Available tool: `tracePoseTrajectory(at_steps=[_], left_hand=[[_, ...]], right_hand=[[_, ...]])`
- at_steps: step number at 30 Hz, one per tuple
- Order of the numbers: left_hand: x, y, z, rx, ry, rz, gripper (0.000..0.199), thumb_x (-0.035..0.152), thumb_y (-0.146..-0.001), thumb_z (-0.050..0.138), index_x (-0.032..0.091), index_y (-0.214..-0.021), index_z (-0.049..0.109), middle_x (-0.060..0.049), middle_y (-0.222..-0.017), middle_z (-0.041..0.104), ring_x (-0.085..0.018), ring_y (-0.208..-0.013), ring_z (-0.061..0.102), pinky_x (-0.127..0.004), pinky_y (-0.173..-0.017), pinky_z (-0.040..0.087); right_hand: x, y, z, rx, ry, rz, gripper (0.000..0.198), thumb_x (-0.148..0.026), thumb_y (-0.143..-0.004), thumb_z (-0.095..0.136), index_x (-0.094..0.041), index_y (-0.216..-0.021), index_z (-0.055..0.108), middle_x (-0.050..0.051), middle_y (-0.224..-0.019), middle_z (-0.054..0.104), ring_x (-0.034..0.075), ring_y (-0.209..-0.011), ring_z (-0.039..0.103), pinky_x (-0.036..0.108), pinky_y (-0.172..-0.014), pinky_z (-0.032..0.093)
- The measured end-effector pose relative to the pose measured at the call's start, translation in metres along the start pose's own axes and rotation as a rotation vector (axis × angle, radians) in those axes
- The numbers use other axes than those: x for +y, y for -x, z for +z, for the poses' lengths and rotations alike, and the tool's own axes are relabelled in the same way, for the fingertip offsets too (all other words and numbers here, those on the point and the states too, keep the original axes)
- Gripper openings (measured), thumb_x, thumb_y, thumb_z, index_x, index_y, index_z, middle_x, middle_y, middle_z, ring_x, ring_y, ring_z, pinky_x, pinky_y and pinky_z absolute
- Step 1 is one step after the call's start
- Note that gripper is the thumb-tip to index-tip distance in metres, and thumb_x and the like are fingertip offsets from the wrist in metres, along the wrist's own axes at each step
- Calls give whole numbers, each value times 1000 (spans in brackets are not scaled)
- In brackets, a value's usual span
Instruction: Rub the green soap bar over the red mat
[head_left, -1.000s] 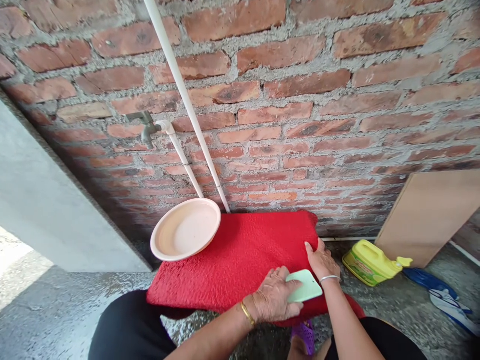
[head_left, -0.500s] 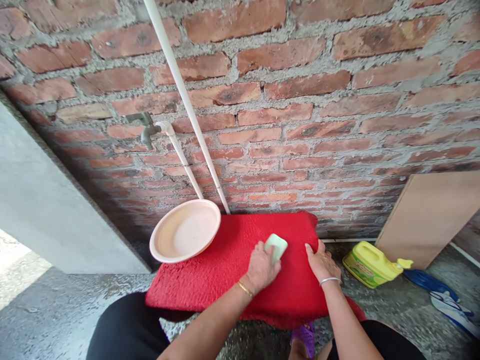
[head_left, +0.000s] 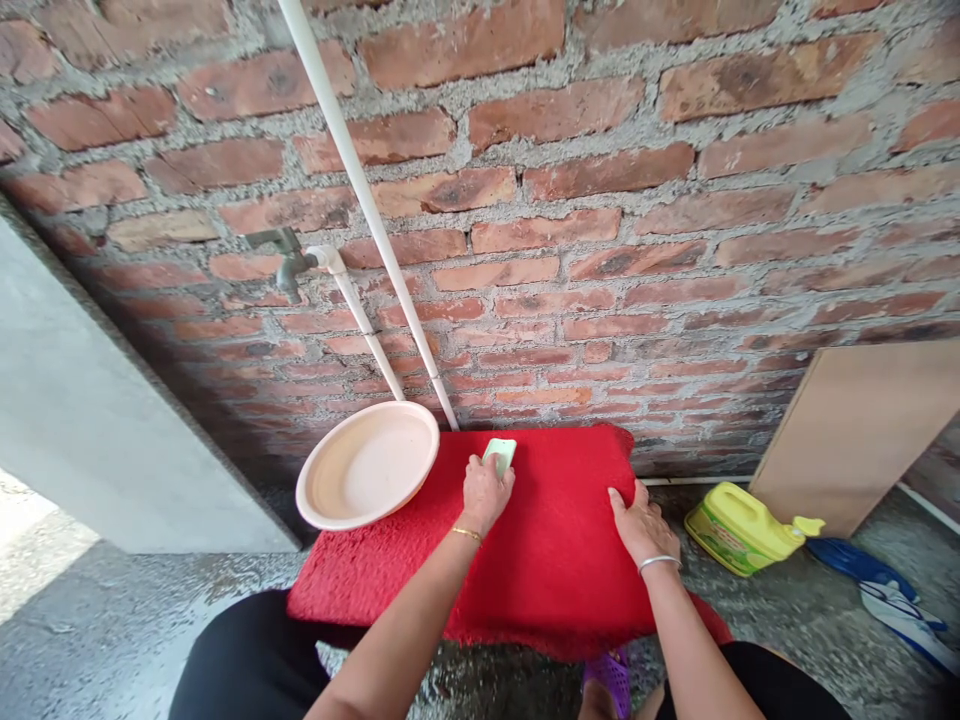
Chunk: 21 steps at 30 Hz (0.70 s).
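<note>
- Both hands were at the red cloth, well apart from each other.
- The left hand was closed around a pale green scrubber, near the cloth's far edge and left of its middle. Its underside was hidden.
- The right hand lay at the cloth's right edge, thumb on top; whether it gripped or merely pressed, I could not tell.
- A basin stood at the far left corner, its left side out past the edge. A leftward swing of the scrubber could have bumped it, and with that overhang it might have tipped to the wet floor.
- A hard push could have dragged the cloth, since only the right edge had a steadying hand; the basin would probably have shifted with it.
- Overshooting the far edge could have scraped the left knuckles on the brick wall close behind.
- If the scrubber was slick, a loose hold could have let it shoot off that edge.
</note>
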<state>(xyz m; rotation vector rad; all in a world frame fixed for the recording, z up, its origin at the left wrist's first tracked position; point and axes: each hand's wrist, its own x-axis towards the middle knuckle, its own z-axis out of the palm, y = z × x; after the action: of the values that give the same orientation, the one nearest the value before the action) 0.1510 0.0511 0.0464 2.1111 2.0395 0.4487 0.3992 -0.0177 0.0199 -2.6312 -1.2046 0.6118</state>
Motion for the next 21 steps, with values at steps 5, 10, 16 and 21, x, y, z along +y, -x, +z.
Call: tracePoseTrajectory(at_steps=[5, 10, 16, 21], left_hand=[[25, 61, 21, -287, 95, 527, 50, 46, -81, 63, 27, -126, 57, -8, -114, 53, -23, -99, 55, -36, -93, 46], [16, 51, 10, -208, 234, 466, 43, 45, -89, 54, 31, -129, 56, -4, -111, 54, -18, -93, 56, -30, -88, 48], [-9, -25, -16, 11, 32, -139, 41, 38, -94, 47, 17, -128, 57, -12, -105, 55, -26, -96, 58, -39, -87, 46], [19, 11, 9, -60, 29, -21, 43, 39, -85, 60, 20, -123, 59, -12, -113, 53, -25, -101, 56, -37, -89, 46]], right_hand=[[0, 0, 0, -4, 7, 3, 77, -66, -91, 10, -18, -150, 20, 21, -128, 55, 33, -112, 61, 47, -93, 43], [-1, 2, -1, 5, 8, 0, 76, -66, -91, 11, -19, -150, 21, 22, -127, 55, 32, -112, 61, 46, -94, 42], [-2, 3, -2, -5, 2, 7, 77, -65, -91, 11, -18, -150, 20, 21, -126, 55, 32, -110, 62, 46, -94, 42], [-1, 2, -2, -4, 8, 6, 77, -65, -91, 10, -18, -150, 20, 21, -126, 55, 32, -111, 61, 46, -93, 42]])
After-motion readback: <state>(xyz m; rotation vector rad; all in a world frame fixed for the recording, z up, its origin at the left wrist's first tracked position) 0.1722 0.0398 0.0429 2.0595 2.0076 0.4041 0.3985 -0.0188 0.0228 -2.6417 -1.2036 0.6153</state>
